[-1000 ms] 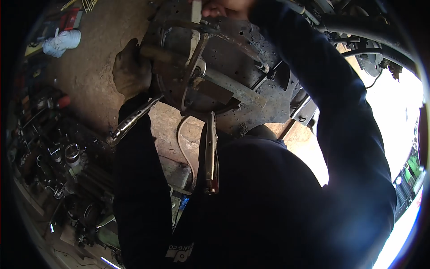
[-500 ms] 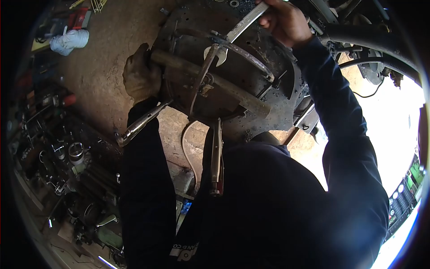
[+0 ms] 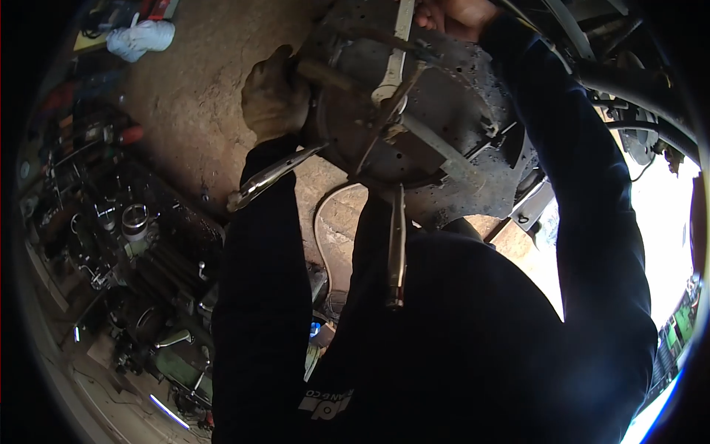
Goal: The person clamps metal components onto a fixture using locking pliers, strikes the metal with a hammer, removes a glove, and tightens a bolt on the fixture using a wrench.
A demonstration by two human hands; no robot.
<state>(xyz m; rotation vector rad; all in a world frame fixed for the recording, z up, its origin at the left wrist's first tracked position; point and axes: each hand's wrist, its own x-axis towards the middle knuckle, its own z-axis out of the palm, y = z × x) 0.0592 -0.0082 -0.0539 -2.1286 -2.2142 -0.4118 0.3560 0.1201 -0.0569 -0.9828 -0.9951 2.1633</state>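
Note:
My left hand (image 3: 277, 96), dark with dirt or a glove, is closed round the end of a metal bar (image 3: 333, 76) lying across a round, dark steel plate (image 3: 355, 144). At the top edge my right hand (image 3: 464, 16) grips a large open-ended spanner (image 3: 397, 59), partly cut off by the frame. The spanner's jaw lies at a curved metal strip (image 3: 384, 122) above the plate's middle; whether it bites on the strip is unclear. Two plier-like metal handles, a left one (image 3: 275, 176) and a right one (image 3: 397, 244), stick out from the plate's near edge.
A dark bench or tray of metal tools and parts (image 3: 133, 251) is at the left. A white cloth-like bundle (image 3: 140, 38) lies at the upper left. Black tubes and machine parts (image 3: 629, 85) stand at the right. A thin hose or cable (image 3: 322, 229) curves over the brown floor.
The spanner has swung from a slant to nearly upright in view, my right hand moving with it. The curved strip leans more. The whole view has shifted. My left hand keeps its hold.

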